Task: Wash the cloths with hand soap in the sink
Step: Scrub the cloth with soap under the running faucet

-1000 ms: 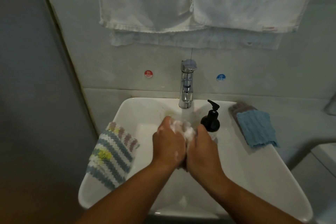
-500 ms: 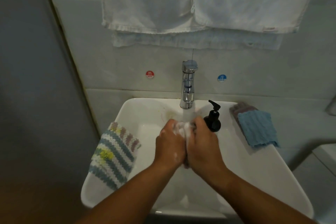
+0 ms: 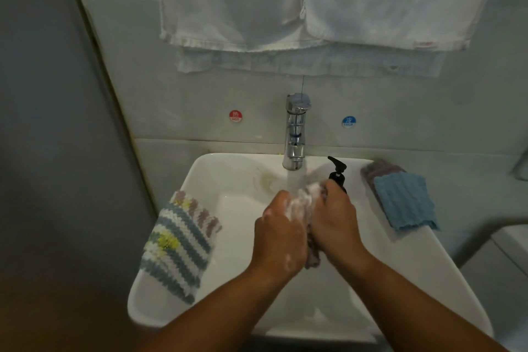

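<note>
Leftmost, striped knitted cloth [image 3: 180,243] draped over the sink [image 3: 228,174] rim, left hand [image 3: 278,240] curled round a pale, foam-covered cloth [image 3: 304,203] bunched above the basin under the tap [image 3: 295,134], right hand [image 3: 334,223] gripping its other side, knuckles up, blue ribbed cloth [image 3: 403,200] on the right rim.

Glossy, smooth white on the sink [image 3: 228,174], probably ceramic; mirror-bright polished metal on the tap [image 3: 295,137]; shiny black plastic on the bottle [image 3: 337,174]. Chunky, rough knit in the striped cloth [image 3: 180,243], finely ribbed soft weave in the blue cloth [image 3: 403,200], wet, foam-slick fabric in the lathered cloth [image 3: 304,200]. Matt, limp woven cloth in the towels [image 3: 257,0] against smooth, faintly sheeny tiles [image 3: 200,94].
</note>
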`<state>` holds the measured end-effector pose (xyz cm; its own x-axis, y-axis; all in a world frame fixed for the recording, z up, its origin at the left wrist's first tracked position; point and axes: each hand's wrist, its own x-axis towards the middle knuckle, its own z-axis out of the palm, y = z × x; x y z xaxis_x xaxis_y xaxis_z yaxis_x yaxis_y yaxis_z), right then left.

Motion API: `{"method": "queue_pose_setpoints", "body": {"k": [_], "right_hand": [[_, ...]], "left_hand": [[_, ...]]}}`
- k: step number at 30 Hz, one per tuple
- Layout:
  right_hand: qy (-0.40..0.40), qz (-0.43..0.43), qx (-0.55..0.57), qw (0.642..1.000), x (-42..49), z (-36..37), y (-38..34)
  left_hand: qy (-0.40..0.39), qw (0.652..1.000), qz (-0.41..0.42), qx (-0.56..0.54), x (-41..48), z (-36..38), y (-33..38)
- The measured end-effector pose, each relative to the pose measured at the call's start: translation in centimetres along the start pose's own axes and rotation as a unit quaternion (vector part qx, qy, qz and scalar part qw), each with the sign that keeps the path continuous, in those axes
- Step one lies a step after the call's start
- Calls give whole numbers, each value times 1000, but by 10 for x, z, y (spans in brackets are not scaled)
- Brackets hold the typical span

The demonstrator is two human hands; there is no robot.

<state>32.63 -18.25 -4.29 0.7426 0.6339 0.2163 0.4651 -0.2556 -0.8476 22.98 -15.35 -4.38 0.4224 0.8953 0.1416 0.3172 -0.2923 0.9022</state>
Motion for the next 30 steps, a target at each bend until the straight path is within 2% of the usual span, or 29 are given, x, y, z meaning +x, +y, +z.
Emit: {"method": "queue_pose_setpoints", "body": {"k": [2, 5, 8, 11, 13, 14, 17, 20, 23, 25, 28, 30], "right_hand": [[-40, 22, 2, 999, -10, 1, 0], [-74, -42, 52, 995, -40, 4, -12], [-13, -107, 37, 993, -30, 2, -15], [28, -27, 19, 999, -2, 0, -6], [-6, 27, 8, 1000, -4, 1, -2], [-28, 24, 11, 999, -13, 3, -2], [-68, -45, 56, 995, -45, 6, -14], [-22, -102, 40, 994, -32, 3, -14], [20, -19, 19, 999, -4, -1, -3], [-17, 16, 29, 999, -11, 4, 2], [-59, -32, 62, 996, -43, 12, -4], [-43, -83, 73, 993, -47, 9, -10]], "left_hand": [[25, 999, 22, 13, 7, -3, 2], [67, 997, -2, 23, 28, -11, -1], [43, 999, -3, 33, 26, -7, -4], [14, 1000, 15, 1, 8, 1, 1], [24, 999, 32, 5, 8, -1, 2], [40, 999, 31, 14, 13, -3, 0], [68, 997, -12, 22, 29, -9, -7], [31, 999, -16, 23, 20, -4, -9], [9, 1000, 0, -18, 3, 1, -2], [20, 999, 33, 2, 7, -3, 0], [66, 998, 6, 16, 27, -11, -4], [64, 998, -24, 6, 28, -12, -7]]}}
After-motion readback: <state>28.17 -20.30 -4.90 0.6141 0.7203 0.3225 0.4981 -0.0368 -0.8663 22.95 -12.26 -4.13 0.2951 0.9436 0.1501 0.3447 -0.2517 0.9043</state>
